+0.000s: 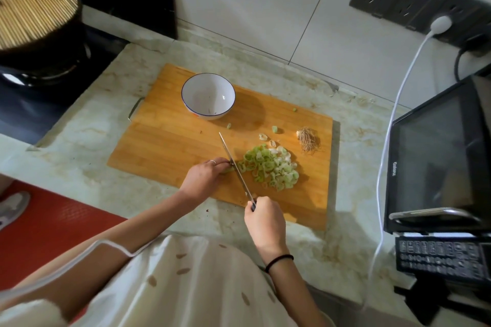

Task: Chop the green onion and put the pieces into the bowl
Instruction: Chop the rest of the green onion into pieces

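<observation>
1. Right hand [264, 218], lower centre of frame: wrapped round the handle of the knife [235, 167], black band on the wrist.
2. Knife: blade runs up and to the left from the grip, edge down at the left margin of the cut heap.
3. Left hand [204, 176], just left of the blade: fingers curled, pinching what remains of the green onion [228, 170], a short stub mostly hidden under the fingertips. Ring on one finger.
4. Chopped pieces [271, 167]: loose heap of green and white rings right of the blade, on the cutting board [164, 146].
5. Root end [307, 139]: discarded, right of the heap, towards the board's right edge.
6. Stray pieces [274, 129]: a few scattered between heap and bowl.
7. Bowl [212, 114]: white, blue rim, at the board's upper edge, well apart from the heap; no transferred pieces evident.
8. Tabletop [79, 141]: pale marbled surface carrying the board.

Hazards, judged:
- Stub is short and the fingertips sit against the blade; a slip or roll would likely nick a finger.
- Rings are light and loose; moving them to the bowl could spill some onto the tabletop.
- Root end lies close enough to be swept in with the heap.
</observation>
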A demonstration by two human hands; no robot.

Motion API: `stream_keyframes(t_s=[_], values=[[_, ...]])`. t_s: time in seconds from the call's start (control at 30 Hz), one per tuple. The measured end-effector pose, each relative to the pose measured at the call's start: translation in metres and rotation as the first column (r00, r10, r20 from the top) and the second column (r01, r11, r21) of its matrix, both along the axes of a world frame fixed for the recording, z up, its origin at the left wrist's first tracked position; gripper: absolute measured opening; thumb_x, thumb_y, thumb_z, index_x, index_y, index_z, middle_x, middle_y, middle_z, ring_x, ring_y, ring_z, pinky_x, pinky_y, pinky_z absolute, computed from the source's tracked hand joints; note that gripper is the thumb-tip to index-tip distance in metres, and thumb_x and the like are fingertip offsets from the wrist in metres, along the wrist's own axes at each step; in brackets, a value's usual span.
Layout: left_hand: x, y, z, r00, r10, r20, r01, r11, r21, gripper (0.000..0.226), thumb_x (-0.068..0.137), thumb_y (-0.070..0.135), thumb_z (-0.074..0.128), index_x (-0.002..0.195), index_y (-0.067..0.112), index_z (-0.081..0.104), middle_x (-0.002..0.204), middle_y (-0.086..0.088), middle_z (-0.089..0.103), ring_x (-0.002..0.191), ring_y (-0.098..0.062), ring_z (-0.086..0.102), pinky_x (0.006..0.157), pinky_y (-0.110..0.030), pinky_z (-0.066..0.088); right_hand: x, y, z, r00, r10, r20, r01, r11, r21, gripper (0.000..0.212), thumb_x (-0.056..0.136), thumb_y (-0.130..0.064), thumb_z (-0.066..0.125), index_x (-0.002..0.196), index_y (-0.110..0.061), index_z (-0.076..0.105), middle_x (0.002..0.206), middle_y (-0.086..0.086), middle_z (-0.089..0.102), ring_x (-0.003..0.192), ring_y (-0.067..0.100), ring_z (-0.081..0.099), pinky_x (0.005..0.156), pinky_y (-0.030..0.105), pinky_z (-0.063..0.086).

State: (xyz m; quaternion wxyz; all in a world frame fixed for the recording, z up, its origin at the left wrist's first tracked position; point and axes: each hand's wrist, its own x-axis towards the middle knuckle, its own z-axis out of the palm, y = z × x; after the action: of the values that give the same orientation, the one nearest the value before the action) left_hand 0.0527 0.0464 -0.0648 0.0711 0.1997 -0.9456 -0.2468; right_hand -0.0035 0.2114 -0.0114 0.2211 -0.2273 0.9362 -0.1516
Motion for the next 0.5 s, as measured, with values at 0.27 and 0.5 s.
stream_keyframes(t_s=[0.27,0.5], values=[[-0.002,0.001,0.001,1.0,0.007,0.031,-0.007,1.0,0.014,0.034,0.078,0.0,0.057,0.108,0.014,0.067,0.12,0.003,0.062,0.086,-0.028,0.063,0.06,-0.037,0.054,0.001,-0.011,-0.005,1.0,-0.021,0.011,0.021,0.998,0.053,0.019,0.09,-0.021,0.048,0.09,-0.009,0.062,0.094,0.01,0.067,0.089,0.029,0.063,0.061,0.026,0.038],[-0.007,0.001,0.002,0.994,0.05,0.098,-0.053,0.998,0.024,0.034,0.084,0.004,0.052,0.113,0.015,0.064,0.124,0.004,0.059,0.09,-0.027,0.062,0.064,-0.039,0.053,-0.002,-0.02,-0.013,0.999,-0.037,0.033,0.033,0.994,0.108,0.019,0.091,-0.023,0.047,0.09,-0.01,0.061,0.095,0.009,0.066,0.089,0.028,0.064,0.06,0.025,0.037]])
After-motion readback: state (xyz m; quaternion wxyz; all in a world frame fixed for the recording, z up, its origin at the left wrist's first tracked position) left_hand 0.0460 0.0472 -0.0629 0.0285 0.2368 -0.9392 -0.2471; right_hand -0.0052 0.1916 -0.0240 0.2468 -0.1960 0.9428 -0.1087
